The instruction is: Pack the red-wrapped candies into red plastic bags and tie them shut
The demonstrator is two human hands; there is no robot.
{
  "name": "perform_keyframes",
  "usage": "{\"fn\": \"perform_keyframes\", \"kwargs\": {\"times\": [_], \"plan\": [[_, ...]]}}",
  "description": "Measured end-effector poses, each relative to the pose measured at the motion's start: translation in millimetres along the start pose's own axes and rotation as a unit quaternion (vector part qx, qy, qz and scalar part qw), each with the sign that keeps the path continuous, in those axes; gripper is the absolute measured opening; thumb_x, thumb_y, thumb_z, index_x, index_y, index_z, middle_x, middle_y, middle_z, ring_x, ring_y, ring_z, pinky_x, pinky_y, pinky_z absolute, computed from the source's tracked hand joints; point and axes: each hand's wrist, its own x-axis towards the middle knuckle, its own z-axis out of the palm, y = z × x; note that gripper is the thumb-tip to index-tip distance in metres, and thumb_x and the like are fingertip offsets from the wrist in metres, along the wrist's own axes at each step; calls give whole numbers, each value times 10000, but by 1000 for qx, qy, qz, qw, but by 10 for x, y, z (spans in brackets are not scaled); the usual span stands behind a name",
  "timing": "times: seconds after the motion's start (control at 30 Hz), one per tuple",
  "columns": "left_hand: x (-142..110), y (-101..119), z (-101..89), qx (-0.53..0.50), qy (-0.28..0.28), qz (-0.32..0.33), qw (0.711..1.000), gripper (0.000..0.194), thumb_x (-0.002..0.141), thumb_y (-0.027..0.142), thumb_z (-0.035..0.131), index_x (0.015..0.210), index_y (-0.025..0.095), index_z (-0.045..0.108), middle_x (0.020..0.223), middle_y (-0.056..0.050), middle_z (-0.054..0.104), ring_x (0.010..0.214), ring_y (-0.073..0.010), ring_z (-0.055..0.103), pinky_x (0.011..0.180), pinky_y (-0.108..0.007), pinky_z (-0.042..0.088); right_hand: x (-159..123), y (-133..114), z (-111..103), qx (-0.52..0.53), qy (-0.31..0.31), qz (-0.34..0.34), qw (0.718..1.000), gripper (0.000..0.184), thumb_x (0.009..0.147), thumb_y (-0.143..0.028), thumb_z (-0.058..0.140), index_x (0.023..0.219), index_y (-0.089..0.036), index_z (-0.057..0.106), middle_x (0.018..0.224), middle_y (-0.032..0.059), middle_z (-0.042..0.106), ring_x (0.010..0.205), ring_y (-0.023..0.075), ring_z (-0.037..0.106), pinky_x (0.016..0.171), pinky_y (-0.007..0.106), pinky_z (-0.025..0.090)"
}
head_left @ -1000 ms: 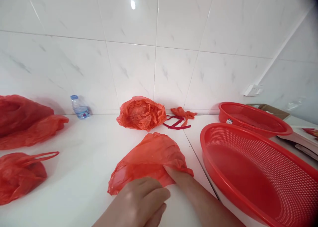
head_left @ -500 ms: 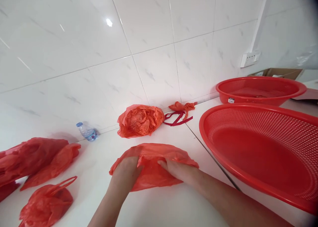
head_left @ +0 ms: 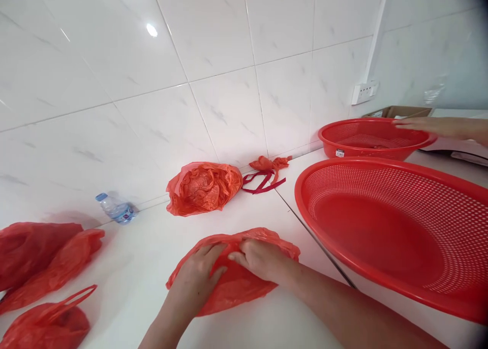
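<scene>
A left hand [head_left: 198,275] lay loosely spread and a right hand [head_left: 259,257] curled, any pinch unclear, on a red bag [head_left: 232,298] atop the white surface [head_left: 141,272]; uneven pulling risked tearing it.

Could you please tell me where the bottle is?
At left in the head view, the bottle is by the tiled wall, right of the leftmost red bags.

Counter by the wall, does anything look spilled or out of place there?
Only the dark red strips look untidy: they lie loose beside the large crumpled bag, straggling over the counter. I see no spill.
</scene>
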Motion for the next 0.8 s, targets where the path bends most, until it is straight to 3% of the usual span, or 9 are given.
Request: {"fn": "perform_keyframes", "kwargs": {"times": [0.1,0.2,0.3,0.37,0.5,0.57,0.63,0.7,0.8], "plan": [[-25,-26,0,-29,-6,-18,999,445,792,166,481,1212,307,524,1247,-4,582,1045,-190,599,778,-297,534,60,42,-214,-3,-37,-1,999,360,865,-529,441,818,-220,621,730,-7,636,638,142,582,553,255,391],[-52,-109,10,-40,-31,-66,997,584,745,147,507,1294,336,444,1328,1,518,1047,-203,598,786,-321,533,142,102,-365,28,-66,7,997,310,795,-471,562,1001,-242,593,940,4,649,751,142,602,587,237,413],[-80,-247,74,-60,-62,-105,991,614,719,149,532,1302,323,442,1321,-17,527,1026,-227,609,782,-348,538,207,156,-391,36,-75,15,996,404,726,-404,648,1098,-267,570,1034,7,640,827,156,612,623,237,434],[-99,-320,149,-76,-58,-102,990,576,743,164,532,1296,304,454,1285,-33,558,1023,-233,612,783,-359,544,236,180,-367,16,-45,26,999,404,716,-349,659,1104,-276,575,1047,5,644,868,167,613,666,250,441],[-126,-280,313,-39,35,15,999,478,817,118,468,1274,256,496,1330,-75,521,1174,-258,519,914,-427,491,282,201,-323,2,17,40,999,407,733,-272,644,1132,-292,567,1044,0,655,918,172,612,743,269,443],[-135,-151,361,4,83,100,991,430,840,88,437,1222,249,551,1359,-79,497,1271,-293,417,975,-490,428,293,204,-311,2,33,26,999,425,740,-257,642,1154,-288,555,1046,4,656,940,170,606,783,272,438],[-139,16,376,25,88,157,983,374,849,131,474,1191,245,575,1322,-83,531,1272,-324,401,981,-546,394,296,212,-298,-7,43,10,999,408,752,-259,634,1151,-276,554,1037,10,657,947,168,601,807,275,431],[-136,170,370,15,56,170,984,328,841,227,541,1166,228,586,1162,-90,625,1124,-305,522,945,-545,415,305,232,-290,-14,48,-1,999,354,764,-267,620,1114,-269,568,1002,5,664,926,160,604,807,270,428],[-124,285,366,-10,16,160,987,172,868,242,501,933,208,657,774,-37,645,735,-198,587,728,-393,499,347,282,-315,-7,51,-8,999,263,765,-251,607,1027,-268,594,951,-15,673,877,139,612,785,241,429]]}}
